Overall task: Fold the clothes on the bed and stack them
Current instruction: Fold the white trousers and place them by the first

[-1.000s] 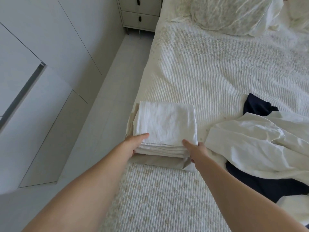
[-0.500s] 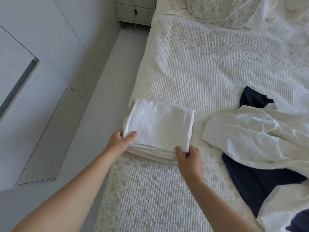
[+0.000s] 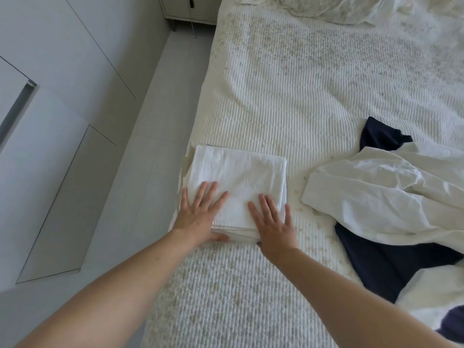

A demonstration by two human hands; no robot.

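While both palms press flat, fingers straight and spread, the left hand and right hand rest on the folded white stack at the bed edge; right of them lie an unfolded white garment and navy garment.

We see two bare forearms entering from the lower edge of the frame, no sleeves reaching the wrists or elbows. Our left hand and right hand wear no rings, watch, bracelets or gloves; the fingernails look short and unpainted.
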